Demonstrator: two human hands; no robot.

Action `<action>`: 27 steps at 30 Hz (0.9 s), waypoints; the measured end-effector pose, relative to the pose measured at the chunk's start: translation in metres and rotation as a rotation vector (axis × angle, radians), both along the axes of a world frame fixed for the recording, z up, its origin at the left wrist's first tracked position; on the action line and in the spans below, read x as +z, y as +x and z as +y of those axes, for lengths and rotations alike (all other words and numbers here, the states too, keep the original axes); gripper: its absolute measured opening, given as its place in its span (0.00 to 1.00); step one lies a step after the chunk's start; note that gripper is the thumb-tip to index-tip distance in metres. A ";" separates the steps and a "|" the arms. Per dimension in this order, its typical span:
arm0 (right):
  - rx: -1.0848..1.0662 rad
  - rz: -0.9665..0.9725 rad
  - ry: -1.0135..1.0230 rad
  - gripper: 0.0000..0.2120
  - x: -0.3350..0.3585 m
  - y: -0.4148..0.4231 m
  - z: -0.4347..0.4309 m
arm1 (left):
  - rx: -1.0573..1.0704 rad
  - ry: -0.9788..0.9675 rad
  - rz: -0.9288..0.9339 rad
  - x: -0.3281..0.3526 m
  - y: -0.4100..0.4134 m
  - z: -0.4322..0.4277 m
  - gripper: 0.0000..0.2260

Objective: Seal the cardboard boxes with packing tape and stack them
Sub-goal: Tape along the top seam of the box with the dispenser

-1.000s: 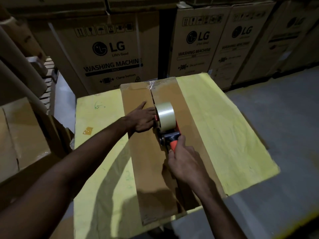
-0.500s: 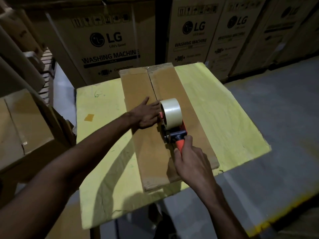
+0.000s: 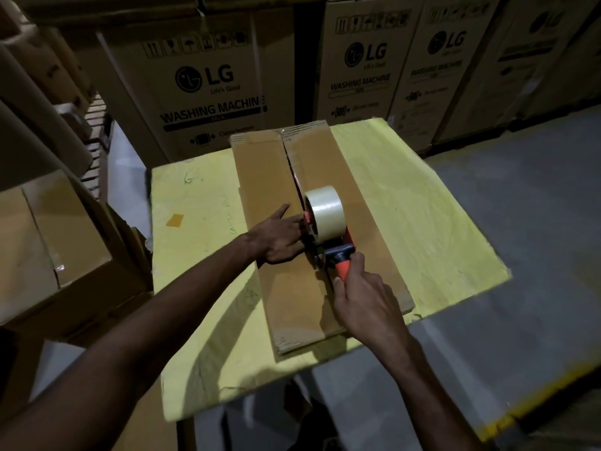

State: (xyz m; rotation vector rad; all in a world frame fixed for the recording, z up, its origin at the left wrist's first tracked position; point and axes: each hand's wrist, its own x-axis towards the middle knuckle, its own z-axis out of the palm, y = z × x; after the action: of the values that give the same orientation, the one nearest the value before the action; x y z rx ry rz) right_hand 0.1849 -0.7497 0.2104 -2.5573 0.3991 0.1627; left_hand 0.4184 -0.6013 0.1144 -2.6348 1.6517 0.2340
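Your right grip [image 3: 364,301] is clamping the tape dispenser [image 3: 325,218]; your left grip [image 3: 279,239], fingers straight, is pressing the cardboard box [image 3: 266,170].

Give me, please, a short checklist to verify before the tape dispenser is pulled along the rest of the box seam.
1. Tape dispenser sits on the seam of the cardboard box: ok.
2. Right hand grips the orange handle: ok.
3. Left hand presses the left flap beside the tape roll: ok.
4. Left hand clear of the dispenser: cannot tell, the roll hides where they meet.
5. Seam by the handle taped: not ok, it shows as a dark line.
6. Box lies flat on the yellow table: ok.
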 end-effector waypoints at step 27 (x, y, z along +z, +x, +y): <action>-0.022 0.044 0.102 0.15 0.002 -0.089 -0.001 | -0.196 0.048 0.004 -0.008 -0.110 0.018 0.55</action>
State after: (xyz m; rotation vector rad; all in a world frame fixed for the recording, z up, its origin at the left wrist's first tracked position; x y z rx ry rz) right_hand 0.0954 -0.7504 0.2129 -2.4514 0.4248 0.2259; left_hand 0.3087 -0.5833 0.1068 -2.4187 1.8644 0.2703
